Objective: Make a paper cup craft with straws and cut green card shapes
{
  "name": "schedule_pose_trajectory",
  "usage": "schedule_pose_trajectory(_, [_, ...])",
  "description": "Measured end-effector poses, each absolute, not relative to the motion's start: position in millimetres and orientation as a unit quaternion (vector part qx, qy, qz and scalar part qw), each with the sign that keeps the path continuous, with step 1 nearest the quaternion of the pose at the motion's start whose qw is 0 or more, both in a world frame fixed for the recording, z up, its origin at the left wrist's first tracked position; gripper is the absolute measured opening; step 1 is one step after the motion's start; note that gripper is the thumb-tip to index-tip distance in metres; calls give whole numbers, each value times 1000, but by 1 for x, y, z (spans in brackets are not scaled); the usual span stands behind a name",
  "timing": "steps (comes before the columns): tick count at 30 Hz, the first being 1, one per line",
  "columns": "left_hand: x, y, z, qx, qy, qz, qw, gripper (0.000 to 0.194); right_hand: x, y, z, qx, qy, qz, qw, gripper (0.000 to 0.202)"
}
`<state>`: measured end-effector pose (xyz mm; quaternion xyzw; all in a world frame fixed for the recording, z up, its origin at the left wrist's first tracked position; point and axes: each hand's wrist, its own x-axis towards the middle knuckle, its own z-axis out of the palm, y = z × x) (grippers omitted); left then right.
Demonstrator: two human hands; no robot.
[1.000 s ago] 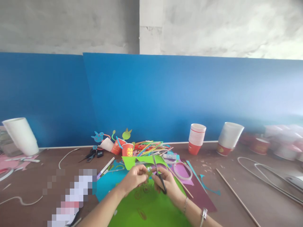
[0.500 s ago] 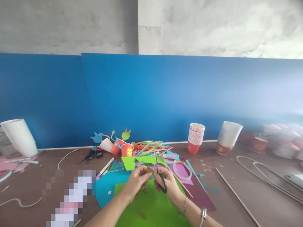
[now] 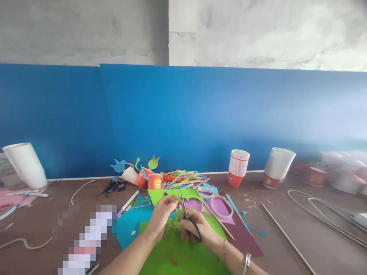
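Note:
My right hand is closed round the black handles of a pair of scissors. Their blades point up and away from me, slightly parted. My left hand pinches a small paper piece by the blade tips; its exact shape is too small to make out. Beneath both hands lies a bright green sheet of paper with drawn brownish outlines on it. Just beyond are a green offcut with cut-out edges and a purple sheet.
Behind the papers lies a pile of coloured straws. Red paper cups with animal cutouts stand to its left, a cup stack to its right. A wooden stick and a looped cable lie on the right.
My right hand has drawn slightly down and left with the scissors, whose blades now show parted. The left hand has shifted a little up and left with the paper piece.

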<state>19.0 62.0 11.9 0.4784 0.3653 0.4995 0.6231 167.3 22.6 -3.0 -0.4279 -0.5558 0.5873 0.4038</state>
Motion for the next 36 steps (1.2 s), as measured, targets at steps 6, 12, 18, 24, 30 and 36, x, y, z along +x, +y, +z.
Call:
schedule_pose_trajectory(6, [20, 60, 14, 483, 368, 491, 625, 21, 168, 24, -3, -421, -564, 582, 407, 40])
schedule_pose_trajectory(12, [20, 59, 15, 477, 362, 488, 635, 20, 168, 24, -3, -423, -558, 582, 414, 39])
schedule_pose_trajectory(18, [20, 59, 15, 480, 365, 487, 632, 20, 168, 23, -2, -436, -558, 575, 409, 38])
schedule_pose_trajectory(24, [20, 59, 16, 475, 370, 479, 638, 19, 168, 24, -4, -438, -552, 577, 413, 35])
schedule_pose_trajectory(30, [20, 58, 16, 469, 359, 477, 651, 17, 167, 23, -3, -434, -556, 575, 413, 38])
schedule_pose_trajectory(36, [22, 56, 11, 495, 366, 470, 633, 11, 166, 24, -4, -426, -561, 566, 428, 42])
